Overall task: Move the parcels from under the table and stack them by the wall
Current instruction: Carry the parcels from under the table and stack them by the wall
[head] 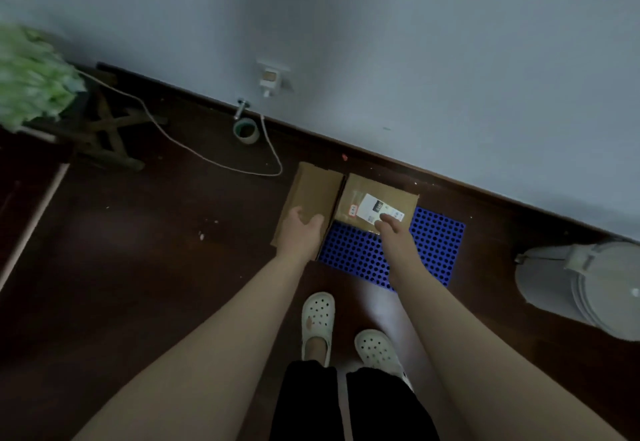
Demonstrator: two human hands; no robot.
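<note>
Fingers (294, 214) of the left hand (300, 233) lie loosely spread and fairly straight on top of the left parcel (313, 188), with the thumb out to the right near that parcel's right edge. They hold nothing, and the palm covers the parcel's near end. The right hand (393, 233) reaches forward palm down. Its fingertips (382, 217) are extended and touch the near edge of the white label (375, 208) on top of the right parcel (381, 191), without curling round anything.

Both parcels are brown cardboard and sit side by side on the floor (145, 250), touching or nearly so, with a thin dark gap between them. The left parcel is plain and oblong. Its long axis runs from the baseboard (485, 195) back toward the person, its far end pointing at the wall (381, 60). The right parcel is squarer, and its far edge lies just beside the baseboard. Its label is tilted, the long side running roughly along the wall line.

The right parcel rests on the far left corner of a blue perforated mat (433, 246). The left parcel lies along the mat's left edge, and I cannot tell whether it overlaps the mat.

Near the person stand two white clogs (317, 319). Further left along the baseboard are a roll of tape (246, 130) and a pale cord (194, 151) that loops across the floor below a wall socket (272, 79). At the far left are a wooden stool (107, 136) and a blurred green duster (31, 73). A grey bin (588, 288) stands at the right.
</note>
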